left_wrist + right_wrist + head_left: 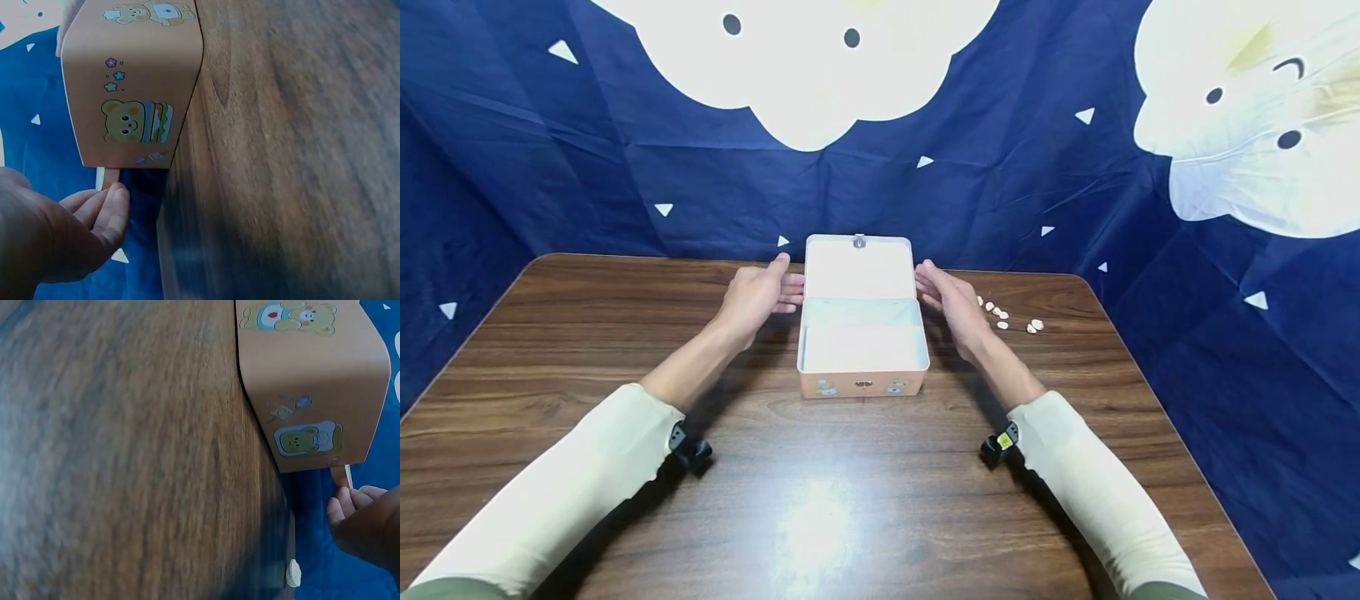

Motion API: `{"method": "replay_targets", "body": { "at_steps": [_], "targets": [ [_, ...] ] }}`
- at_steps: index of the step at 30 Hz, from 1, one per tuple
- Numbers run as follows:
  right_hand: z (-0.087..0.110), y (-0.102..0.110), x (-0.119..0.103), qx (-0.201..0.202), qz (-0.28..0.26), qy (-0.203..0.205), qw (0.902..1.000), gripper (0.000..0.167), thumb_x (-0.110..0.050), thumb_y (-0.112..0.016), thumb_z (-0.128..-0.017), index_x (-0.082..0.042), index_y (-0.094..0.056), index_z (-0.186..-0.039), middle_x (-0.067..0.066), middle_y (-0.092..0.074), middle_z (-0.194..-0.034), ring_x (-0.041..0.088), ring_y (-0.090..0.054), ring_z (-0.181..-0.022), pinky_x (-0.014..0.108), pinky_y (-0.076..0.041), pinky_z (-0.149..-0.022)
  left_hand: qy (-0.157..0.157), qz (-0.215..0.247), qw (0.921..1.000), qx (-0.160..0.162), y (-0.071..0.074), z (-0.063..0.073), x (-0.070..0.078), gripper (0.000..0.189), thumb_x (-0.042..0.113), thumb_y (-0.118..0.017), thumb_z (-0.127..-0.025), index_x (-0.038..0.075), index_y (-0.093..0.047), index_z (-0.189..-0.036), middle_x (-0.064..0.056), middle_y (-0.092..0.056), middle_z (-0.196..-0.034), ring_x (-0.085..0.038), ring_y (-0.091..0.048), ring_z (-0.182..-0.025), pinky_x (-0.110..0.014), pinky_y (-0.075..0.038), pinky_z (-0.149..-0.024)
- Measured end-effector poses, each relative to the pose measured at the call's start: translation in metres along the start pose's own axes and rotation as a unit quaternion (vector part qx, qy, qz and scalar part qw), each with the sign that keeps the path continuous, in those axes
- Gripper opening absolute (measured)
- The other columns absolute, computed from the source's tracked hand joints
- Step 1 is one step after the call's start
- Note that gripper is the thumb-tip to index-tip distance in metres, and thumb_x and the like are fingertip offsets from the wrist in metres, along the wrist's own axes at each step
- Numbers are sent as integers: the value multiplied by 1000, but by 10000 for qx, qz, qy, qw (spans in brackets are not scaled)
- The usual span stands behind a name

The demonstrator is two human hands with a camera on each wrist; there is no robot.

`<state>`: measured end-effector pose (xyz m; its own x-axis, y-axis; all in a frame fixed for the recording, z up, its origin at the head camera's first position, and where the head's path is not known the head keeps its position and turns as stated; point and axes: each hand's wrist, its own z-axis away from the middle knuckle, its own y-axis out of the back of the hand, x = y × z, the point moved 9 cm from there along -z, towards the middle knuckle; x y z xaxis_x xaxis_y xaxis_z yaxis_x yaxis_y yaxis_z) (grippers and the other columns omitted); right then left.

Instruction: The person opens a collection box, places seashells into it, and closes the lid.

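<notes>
Well, the left hand (754, 296) and right hand (953, 304), fingers loosely out, touch the lid (859, 271) raised behind the box (862, 387), maybe to keep it steady.

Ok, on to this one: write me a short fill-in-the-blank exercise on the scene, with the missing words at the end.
1. The left grip and the right grip are at opposite side edges of the box's opened ____.
2. The small white pieces lie on the table nearer the ____ grip.
3. Behind the table, the backdrop is dark ____ with white shapes.

Missing words: lid; right; blue.
</notes>
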<state>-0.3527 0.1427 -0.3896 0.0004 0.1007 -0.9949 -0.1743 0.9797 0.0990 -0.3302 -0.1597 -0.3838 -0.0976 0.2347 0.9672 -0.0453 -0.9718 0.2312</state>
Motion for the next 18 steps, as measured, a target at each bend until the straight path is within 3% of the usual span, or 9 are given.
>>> {"method": "replay_targets", "body": {
  "at_steps": [7, 18],
  "targets": [
    [0, -5, 2, -343, -45, -187, 9992, 84, -56, -40, -118, 7, -36, -172, 22, -44, -179, 32, -43, -169, 49, -32, -142, 44, 1, 9999, -132, -2, 0, -3, 73, 51, -35, -122, -9, -67, -149, -27, -72, -151, -35, -73, -132, -32, -66, -102],
    [4, -5, 7, -232, 56, -313, 9992, 79, -54, -39, -120, 6, -41, -171, 22, -48, -177, 34, -45, -168, 53, -33, -141, -27, 178, 9997, -173, -2, 3, -6, 69, 45, -34, -124, -11, -63, -153, -28, -68, -155, -40, -69, -143, -33, -66, -106]
  ]
}}
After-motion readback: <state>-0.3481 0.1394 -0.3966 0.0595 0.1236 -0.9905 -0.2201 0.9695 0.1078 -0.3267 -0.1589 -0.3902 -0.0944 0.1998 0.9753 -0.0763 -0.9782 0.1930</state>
